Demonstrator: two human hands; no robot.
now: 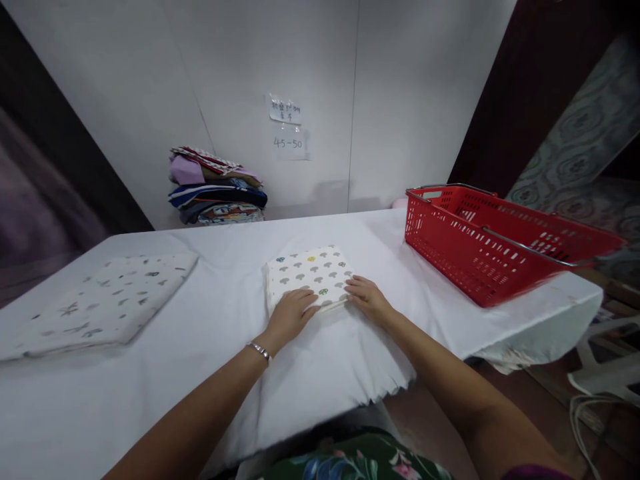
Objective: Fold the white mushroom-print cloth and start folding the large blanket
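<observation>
Hands rest on the near edge of a small folded cloth [310, 275], white with a grey mushroom print, which lies flat on the white-covered table [225, 320] near its front middle; left hand [291, 313], a bracelet [260, 351] at its wrist, lies palm down with fingers spread over the near left corner, released and pressing rather than gripping; right hand [367, 298] lies likewise flat at the near right corner, fingers on the cloth edge, grasping nothing. Judgement: the fold is being pressed and squared; good practice is even pressure from both palms, edges aligned with no layer creeping out, corners checked before lifting; a lift from one side alone risks the layers sliding apart. Further left, well apart, a larger printed cloth [105, 303] lies flat; to the right, a red basket [500, 247] stands at the table's far right corner, its contents not discernible; against the back wall, a stack of folded fabrics [217, 187] and, above it, two paper notes [287, 127].
</observation>
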